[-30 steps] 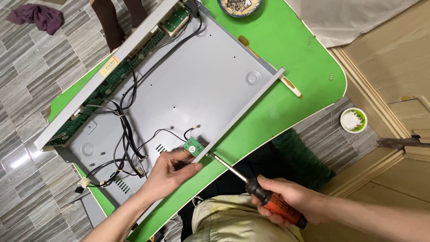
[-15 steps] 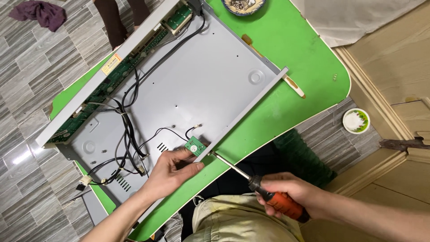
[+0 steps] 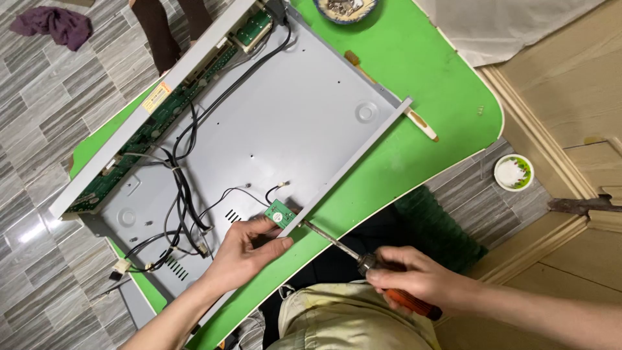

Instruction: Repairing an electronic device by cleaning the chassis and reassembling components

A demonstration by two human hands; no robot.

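The left hand rests on the near edge of the open grey chassis, its thumb and fingers pinched on a small green board that sits against the chassis's near wall; this grip looks the same as in the earlier frames. The right hand is closed around the orange-and-black handle of a screwdriver, whose shaft slants up and left so that the tip meets the chassis wall just beside the small board. Against a second ago, the right hand has shifted up the tool: then it held the handle near its far end, with most of the orange grip showing, and now the fingers cover the front of the handle and the ferrule, leaving only the tail of the grip visible behind the palm. The tip stays at about the same spot by the board. The two hands are apart, with the bare shaft between them. The chassis lies on a green table, unmoved, with a long circuit board along its far side and black cables trailing from that board towards the small one. A bowl of small parts sits at the table's far edge, a purple cloth lies on the tiled floor, and a small round lid lies on the floor to the right.
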